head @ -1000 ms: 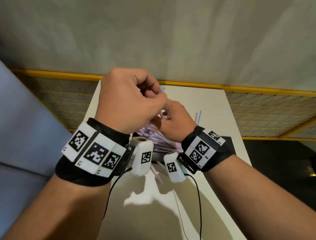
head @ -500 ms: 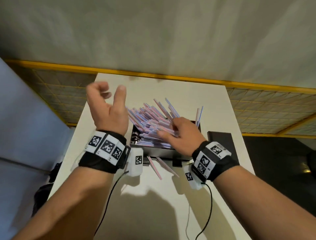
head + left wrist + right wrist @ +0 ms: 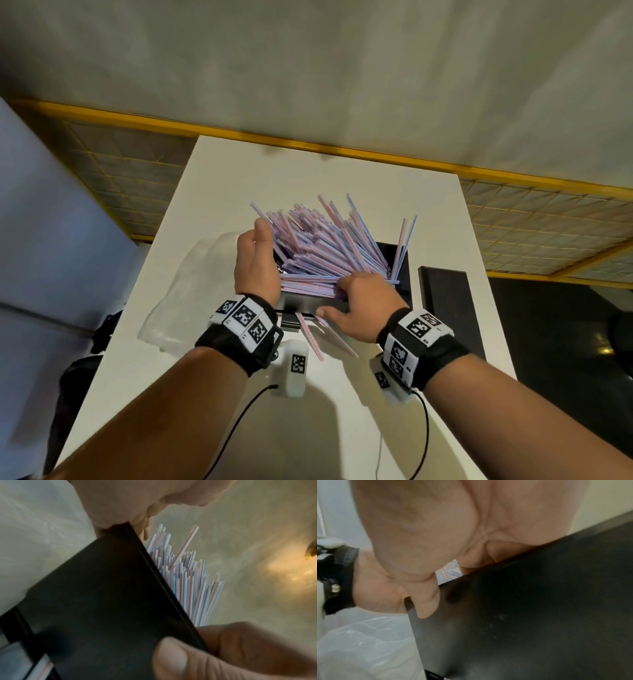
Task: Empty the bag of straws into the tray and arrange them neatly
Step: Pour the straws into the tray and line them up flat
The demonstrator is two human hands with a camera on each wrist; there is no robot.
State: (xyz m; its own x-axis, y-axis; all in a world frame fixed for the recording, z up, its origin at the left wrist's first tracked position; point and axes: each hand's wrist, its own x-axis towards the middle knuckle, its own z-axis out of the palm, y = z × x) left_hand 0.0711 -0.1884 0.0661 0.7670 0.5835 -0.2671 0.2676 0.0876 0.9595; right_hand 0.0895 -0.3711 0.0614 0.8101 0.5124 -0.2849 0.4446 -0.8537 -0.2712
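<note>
The left hand stands edge-on, fingers straight, against the left flank of the straws. The right hand lies on the near end of the pile, thumb on the front wall of the tray. The straws are heaped in the tray, fanning over its far rim; a few strays lie on the bench in front. The bag lies empty to the left. Best to squeeze both flanks together gently, tap the ends flush, then gather the strays.
</note>
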